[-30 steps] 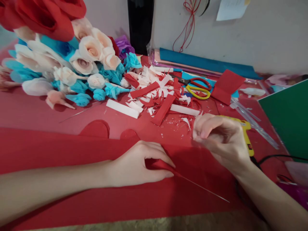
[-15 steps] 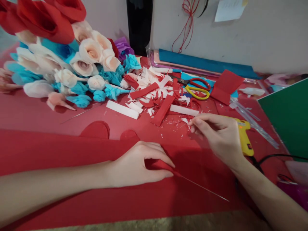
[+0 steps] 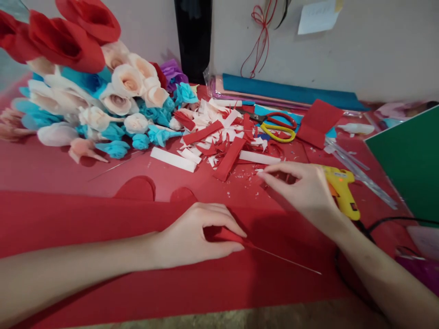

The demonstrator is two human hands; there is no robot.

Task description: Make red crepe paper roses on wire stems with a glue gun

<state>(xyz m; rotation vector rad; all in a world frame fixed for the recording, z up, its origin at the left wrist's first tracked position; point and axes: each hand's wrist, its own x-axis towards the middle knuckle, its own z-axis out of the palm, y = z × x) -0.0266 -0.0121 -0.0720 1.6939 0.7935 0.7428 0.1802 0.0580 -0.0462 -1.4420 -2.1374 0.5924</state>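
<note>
Held in L hand [image 3: 194,237]: red paper [image 3: 247,241] on wire [image 3: 288,261], approx. 5 o'clock, pointing to 4. R hand [image 3: 303,187], 3 o'clock: pinched, contents can't tell. Risks: poss. unrolling from slackened grip; poss. burn from brushing glue gun [image 3: 349,194] alongside.

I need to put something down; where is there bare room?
A strip of table at left, between the flowers and the red sheet, left of a thin wire, looks bare; so does the sheet's front, below the left hand. Crowded: paper scraps and scissors in the middle, glue gun beside the right hand.
</note>
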